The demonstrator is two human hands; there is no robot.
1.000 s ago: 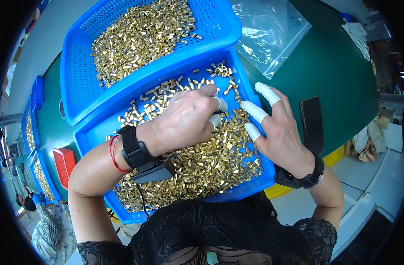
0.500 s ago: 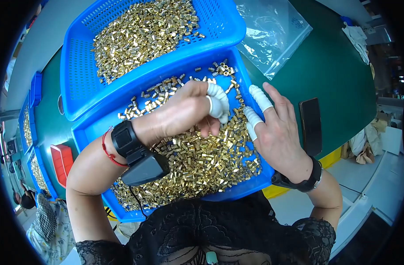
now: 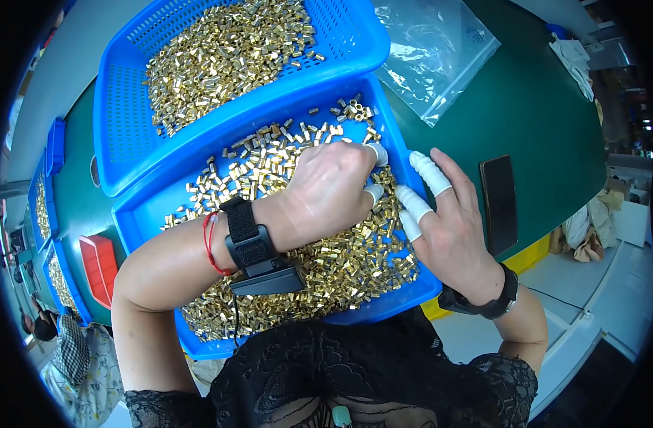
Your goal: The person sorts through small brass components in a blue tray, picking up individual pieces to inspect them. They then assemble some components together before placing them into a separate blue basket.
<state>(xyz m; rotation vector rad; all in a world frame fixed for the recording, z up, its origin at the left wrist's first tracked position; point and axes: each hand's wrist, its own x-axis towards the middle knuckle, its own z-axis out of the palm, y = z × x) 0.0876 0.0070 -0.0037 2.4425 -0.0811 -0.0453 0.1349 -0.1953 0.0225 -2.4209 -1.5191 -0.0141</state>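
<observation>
Loose brass fittings (image 3: 333, 267), small and tube-like, cover much of a solid blue tray (image 3: 144, 217). My left hand (image 3: 326, 189) reaches across it, palm down, to the tray's right side. Its white-wrapped thumb and forefinger are apart, with brass pieces between and beside them; the other fingers are hidden underneath. Over the tray's right rim lies my right hand (image 3: 455, 232), its fingers stretched and apart, several of them in white finger covers. Their tips come close to the fittings by the left fingertips, and no piece shows in this hand.
A perforated blue basket (image 3: 123, 107) heaped with brass fittings overlaps the tray's far edge. A clear plastic bag (image 3: 440, 60) and a dark phone (image 3: 499, 203) lie on the green table (image 3: 547, 143) to the right. A red bin (image 3: 98, 264) stands at left.
My left hand has moved right and turned palm down, its fingers unfolding toward the fittings at the tray's right side. My right hand has stayed nearly in place at the rim.
</observation>
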